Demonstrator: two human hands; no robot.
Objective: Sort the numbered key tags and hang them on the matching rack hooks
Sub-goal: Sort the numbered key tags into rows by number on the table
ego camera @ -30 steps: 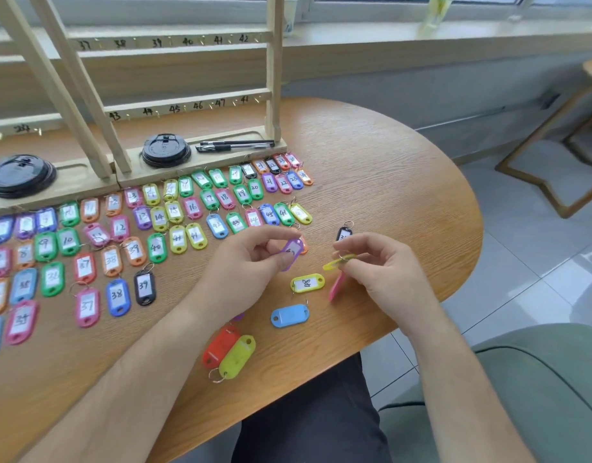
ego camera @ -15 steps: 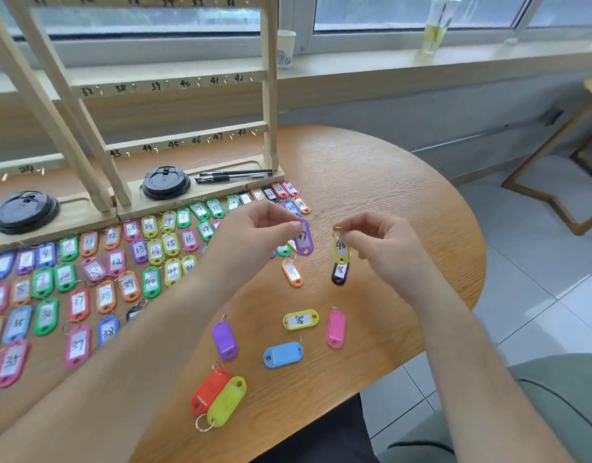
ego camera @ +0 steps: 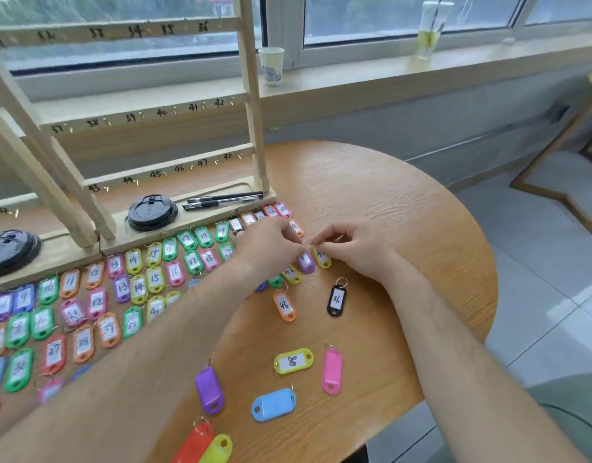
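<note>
Facing the rack (ego camera: pixel 174 163), which stands far and left of our hands, we have our left hand (ego camera: pixel 271 250) pinching the purple tag (ego camera: pixel 306 264) by its ring and our right hand (ego camera: pixel 358 250) pinching the yellow tag (ego camera: pixel 322 259). Both tags trail toward us, side by side, and the left hand is nearer the rack.

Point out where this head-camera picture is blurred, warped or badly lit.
Head view: the numbers on the top rack rail and the green tag at far left smear with motion blur; the black tag 36 reads sharply. Head view: the wide lens bows the window sill. Head view: soft daylight, faint shadows, no harsh glare on the table.
</note>
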